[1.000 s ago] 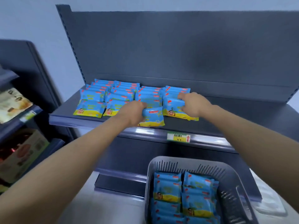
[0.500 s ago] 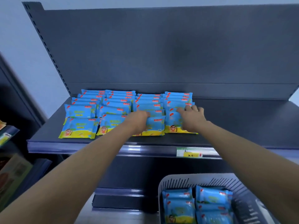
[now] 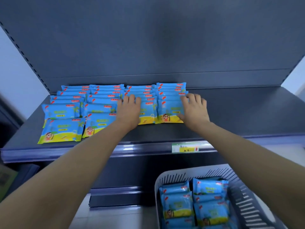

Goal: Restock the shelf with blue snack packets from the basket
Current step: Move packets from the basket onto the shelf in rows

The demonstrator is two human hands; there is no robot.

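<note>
Left hand [image 3: 128, 111] flat, fingers spread, pressing the third packet row [image 3: 146, 111] on the shelf [image 3: 231, 119]; right hand [image 3: 194, 109] open, cupping the fourth row's [image 3: 170, 111] right side. More packets [image 3: 209, 210] in the basket [image 3: 244, 204], below the shelf's front edge.

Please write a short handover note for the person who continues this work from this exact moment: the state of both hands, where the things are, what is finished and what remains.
Left hand: open, flat on the third row's front packet.
Right hand: open, resting at the right edge of the fourth row's front packet. Neither hand holds a packet.
Shelf: four overlapping rows of blue packets on its left half; the right half is bare.
Basket, below right: still holds several blue packets.
Done: four rows placed.
Left: move the basket's packets onto the shelf, probably the bare right half.
</note>
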